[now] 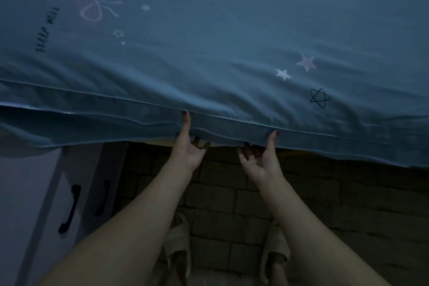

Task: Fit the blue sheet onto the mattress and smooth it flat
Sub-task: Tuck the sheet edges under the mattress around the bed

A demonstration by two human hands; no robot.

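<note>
Two hands: both at the bed's near edge, palms up.
Left hand (pixel 186 146): thumb on the piped seam, fingers curled under, gripping the blue sheet (pixel 232 37).
Right hand (pixel 261 158): thumb on the overhang, fingers curled beneath it, pinching.
Sheet: spread over the mattress, wrinkled near the hands, hem hanging loose.
Floor: slippers (pixel 178 241) on brick-patterned flooring.

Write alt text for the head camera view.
Two bare hands, left hand and right hand, pinch the hanging near edge of a blue sheet printed with stars, thumbs on top. Below are a brick-patterned floor, slippered feet and a white cabinet.
</note>
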